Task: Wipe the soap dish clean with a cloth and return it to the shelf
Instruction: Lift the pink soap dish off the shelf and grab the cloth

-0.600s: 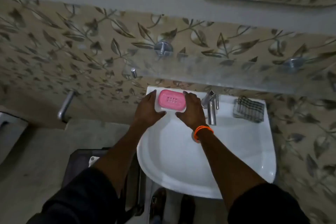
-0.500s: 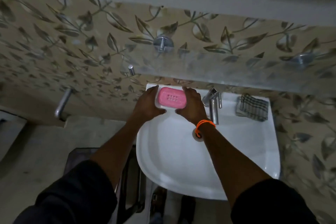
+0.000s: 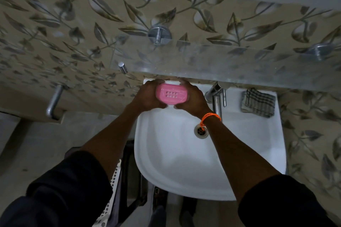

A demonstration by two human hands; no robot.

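Observation:
A pink soap dish (image 3: 172, 94) with small drain holes, on a white base, is held between both hands just under the front edge of the glass shelf (image 3: 221, 64). My left hand (image 3: 147, 96) grips its left end. My right hand (image 3: 193, 97), with an orange band at the wrist, grips its right end. The dish is above the back left rim of the white washbasin (image 3: 184, 162). A checked grey cloth (image 3: 258, 102) lies folded on the basin's back right corner, apart from both hands.
A chrome tap (image 3: 215, 97) stands on the basin rim just right of my right hand. Chrome shelf brackets (image 3: 159, 34) fix the glass shelf to the leaf-patterned tiles. A metal wall bar (image 3: 54, 100) sticks out at left. A white basket (image 3: 110, 190) sits below left.
Both hands have raised the soap dish slightly toward the shelf's front edge; my fingers now curl further under its near side. The camera has tilted down a little.

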